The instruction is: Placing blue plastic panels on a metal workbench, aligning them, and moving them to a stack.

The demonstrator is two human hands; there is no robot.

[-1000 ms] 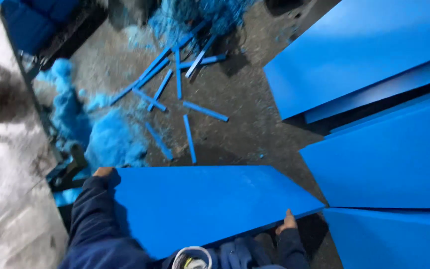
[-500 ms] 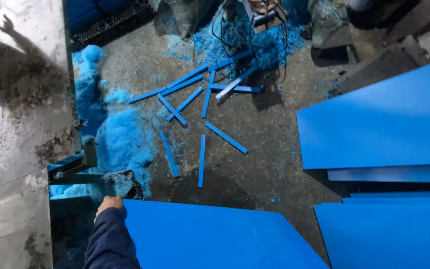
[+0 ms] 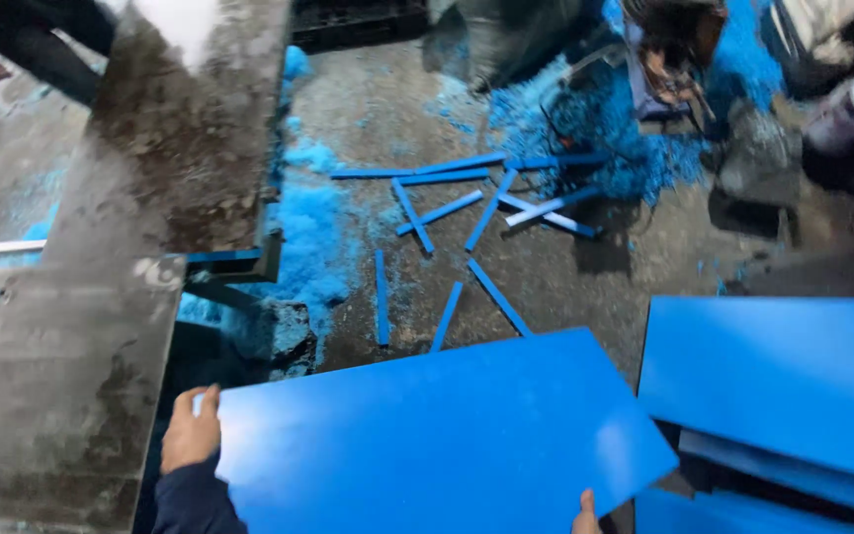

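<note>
A large flat blue board fills the lower middle of the head view. My left hand grips its left edge, fingers curled over the corner, dark blue sleeve below. Only the fingertips of my right hand show, at the board's near right edge by the bottom of the frame, touching it. The board lies level, its left end next to the dark metal machine table.
Several thin blue offcut strips lie scattered on the concrete floor ahead, with heaps of blue sawdust. A stack of blue boards lies at right. Machine parts and clutter stand at the far right.
The view has shifted so the board lies further right and lower. My right hand, out of sight half a second ago, shows again at the near edge. My left hand keeps its hold.
</note>
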